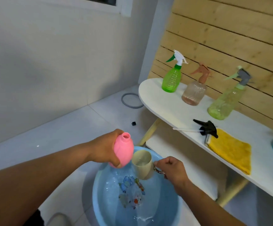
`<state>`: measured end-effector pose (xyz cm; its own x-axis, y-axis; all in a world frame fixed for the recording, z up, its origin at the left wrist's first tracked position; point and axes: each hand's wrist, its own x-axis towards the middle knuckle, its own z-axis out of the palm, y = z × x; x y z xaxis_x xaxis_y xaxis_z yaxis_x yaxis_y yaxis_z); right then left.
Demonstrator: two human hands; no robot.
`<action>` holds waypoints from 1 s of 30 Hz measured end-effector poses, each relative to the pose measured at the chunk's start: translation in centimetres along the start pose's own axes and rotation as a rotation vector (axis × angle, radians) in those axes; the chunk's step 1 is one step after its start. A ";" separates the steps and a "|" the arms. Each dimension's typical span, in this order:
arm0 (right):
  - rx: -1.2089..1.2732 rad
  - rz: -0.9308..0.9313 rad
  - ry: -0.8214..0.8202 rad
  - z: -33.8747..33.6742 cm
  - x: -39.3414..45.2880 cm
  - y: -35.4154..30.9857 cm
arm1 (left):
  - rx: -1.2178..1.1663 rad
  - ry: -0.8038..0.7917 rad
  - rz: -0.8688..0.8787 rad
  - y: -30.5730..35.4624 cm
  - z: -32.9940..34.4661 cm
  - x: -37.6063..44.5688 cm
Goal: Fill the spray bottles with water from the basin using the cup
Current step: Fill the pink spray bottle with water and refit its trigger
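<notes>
Your left hand (pixel 106 148) holds the pink bottle (pixel 122 150) above the far rim of the blue basin (pixel 100 193); the fingers are curled around its round body, and its open neck (no spray head on it) points up and away from you. Your right hand (pixel 171 170) holds the beige cup (pixel 143 163) by its handle, fingers closed around it, and the cup is just beside the pink bottle, touching or almost touching its lower side. There is some water inside the cup. The basin stands on the white floor (pixel 67 128) and contains water, with a coloured picture visible on its bottom. On the white bench (pixel 173 108) at your right stand three spray bottles with their heads on: a green bottle (pixel 171 79), a brownish clear bottle (pixel 194 92) and a pale green bottle (pixel 225 101). Nearer to you on the bench lies a black spray head (pixel 209 129) with its thin tube, partly resting on a yellow cloth (pixel 230 149). A grey ring (pixel 131 100) and a small black cube (pixel 133 123) lie on the floor.
</notes>
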<state>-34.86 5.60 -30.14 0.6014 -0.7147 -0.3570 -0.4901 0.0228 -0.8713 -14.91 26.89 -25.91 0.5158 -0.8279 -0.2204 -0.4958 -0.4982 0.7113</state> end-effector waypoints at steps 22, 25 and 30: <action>-0.120 -0.555 0.183 -6.3 -8.4 -13.4 | 0.102 -0.038 0.099 3.7 2.4 -1.5; -0.182 -0.597 0.202 -6.0 -8.8 -13.8 | 0.127 -0.031 0.102 3.9 2.4 -1.6; -0.266 -0.635 0.234 -5.5 -9.0 -14.1 | 0.139 -0.029 0.090 3.9 2.1 -1.6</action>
<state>-36.84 7.87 -12.82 0.6845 -0.6654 0.2979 -0.2461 -0.5954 -0.7648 -19.13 25.73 -24.21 0.4455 -0.8770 -0.1800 -0.6320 -0.4505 0.6306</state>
